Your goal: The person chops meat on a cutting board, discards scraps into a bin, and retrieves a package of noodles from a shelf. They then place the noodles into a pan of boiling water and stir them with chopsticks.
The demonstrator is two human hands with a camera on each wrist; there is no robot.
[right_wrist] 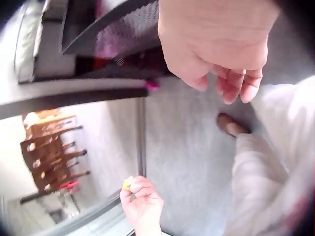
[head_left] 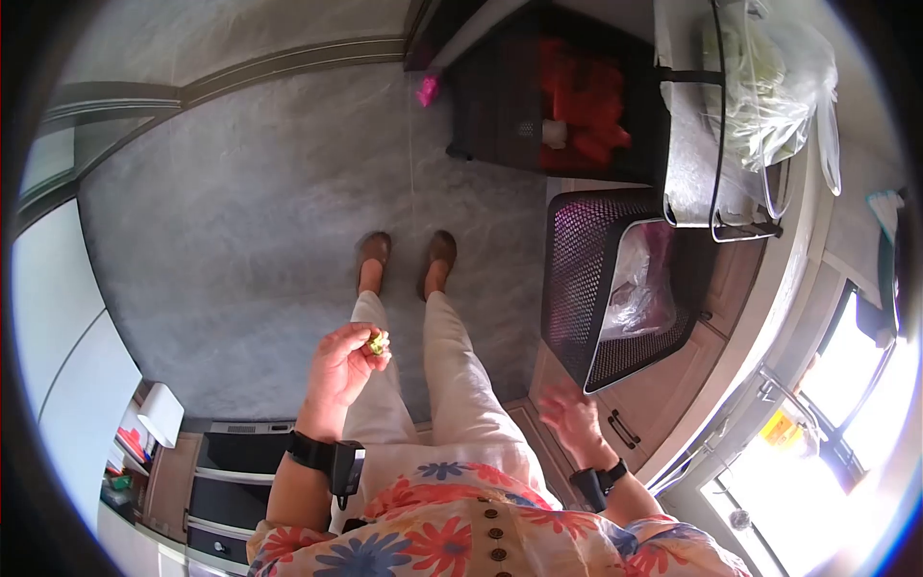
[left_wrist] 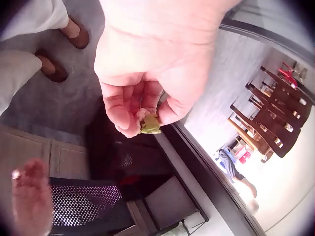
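My left hand (head_left: 338, 370) is held out over the floor in front of my legs. Its thumb and fingers pinch a small yellow-green scrap (left_wrist: 150, 125), ragged and pale at one end like a trimmed bit of vegetable. The same scrap peeks from the fingertips in the head view. On the other side, my right hand (head_left: 571, 421) hangs near the cabinet doors, just below the black mesh basket (head_left: 583, 279). Its fingers (right_wrist: 231, 91) are loosely bent and hold nothing. Inside the basket lies a clear plastic bag (head_left: 638, 288).
A dark bin (head_left: 495, 96) with red bags stands beyond the mesh basket. Above it, a wire rack (head_left: 716, 77) carries a plastic bag of greens (head_left: 769, 87). A pink scrap (head_left: 427, 91) lies on the grey floor (head_left: 260, 221). Wooden chairs (left_wrist: 275, 115) stand past the doorway.
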